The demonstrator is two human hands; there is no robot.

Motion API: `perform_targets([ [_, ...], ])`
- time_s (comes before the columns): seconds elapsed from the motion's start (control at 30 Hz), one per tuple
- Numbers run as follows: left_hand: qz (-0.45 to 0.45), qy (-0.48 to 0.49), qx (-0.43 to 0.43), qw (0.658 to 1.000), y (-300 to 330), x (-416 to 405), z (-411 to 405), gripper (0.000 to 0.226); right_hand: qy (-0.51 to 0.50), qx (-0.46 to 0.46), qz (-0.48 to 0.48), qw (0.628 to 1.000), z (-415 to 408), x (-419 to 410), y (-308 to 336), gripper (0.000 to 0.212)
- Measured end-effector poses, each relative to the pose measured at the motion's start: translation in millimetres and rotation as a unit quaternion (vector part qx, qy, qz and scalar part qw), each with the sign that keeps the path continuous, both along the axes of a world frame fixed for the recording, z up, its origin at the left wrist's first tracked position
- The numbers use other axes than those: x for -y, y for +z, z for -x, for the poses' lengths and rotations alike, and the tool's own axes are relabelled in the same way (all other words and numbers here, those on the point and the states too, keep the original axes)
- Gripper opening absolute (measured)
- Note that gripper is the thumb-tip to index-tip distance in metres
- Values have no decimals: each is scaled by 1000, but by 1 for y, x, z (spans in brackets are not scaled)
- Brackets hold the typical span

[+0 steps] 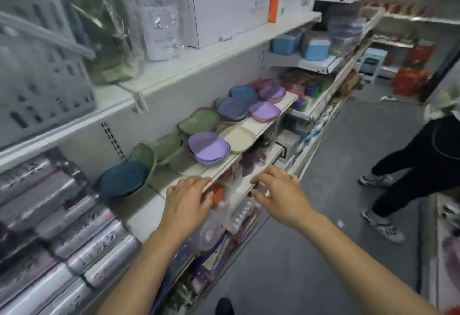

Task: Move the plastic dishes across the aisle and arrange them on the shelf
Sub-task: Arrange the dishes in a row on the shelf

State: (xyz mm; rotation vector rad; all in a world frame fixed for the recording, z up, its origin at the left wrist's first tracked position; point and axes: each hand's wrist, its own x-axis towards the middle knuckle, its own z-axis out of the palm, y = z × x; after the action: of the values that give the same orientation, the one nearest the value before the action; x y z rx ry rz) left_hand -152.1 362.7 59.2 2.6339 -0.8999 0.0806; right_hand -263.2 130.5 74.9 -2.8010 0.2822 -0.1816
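Plastic dishes lie in stacks along a white shelf (251, 120) at the left of the aisle: a purple stack (207, 148), a cream dish (237, 138), green dishes (199, 120), a dark blue stack (122, 178), and more blue (235, 108) and purple dishes (265, 110) farther along. My left hand (186, 199) hovers palm down over the shelf's front edge, fingers apart, holding nothing. My right hand (276, 189) is spread in the air just right of it, over the lower shelf, also holding nothing.
Silver wrapped rolls (49, 215) fill the shelf at the near left. A grey basket (37, 66) and boxes (229, 3) stand on the shelf above. A person in black (418, 165) stands in the aisle at the right. Clear packages (224, 215) stick out below my hands.
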Motion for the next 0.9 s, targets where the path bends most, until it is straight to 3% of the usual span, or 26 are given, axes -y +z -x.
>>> perform_targets([
  [0.23, -44, 73, -39, 996, -6, 44, -111, 43, 37, -19, -12, 999, -134, 64, -11, 22],
  [0.37, -55, 170, -132, 975, -30, 46, -152, 38, 100, -40, 7, 994, -219, 86, -25, 29],
  [0.5, -63, 249, -58, 965, -53, 50, -175, 55, 178, -60, 34, 982, -302, 106, -42, 26],
  [0.63, -87, 316, -84, 941, -52, 70, -191, 23, 285, -78, 68, 953, -360, 118, -60, 28],
  [0.77, -125, 389, -140, 902, -64, 74, -205, 22, 363, -72, 88, 925, -397, 107, -64, 24],
  [0.9, -169, 409, -124, 888, -54, 87, -206, 14, 447, -96, 128, 880, -420, 95, -64, 29],
])
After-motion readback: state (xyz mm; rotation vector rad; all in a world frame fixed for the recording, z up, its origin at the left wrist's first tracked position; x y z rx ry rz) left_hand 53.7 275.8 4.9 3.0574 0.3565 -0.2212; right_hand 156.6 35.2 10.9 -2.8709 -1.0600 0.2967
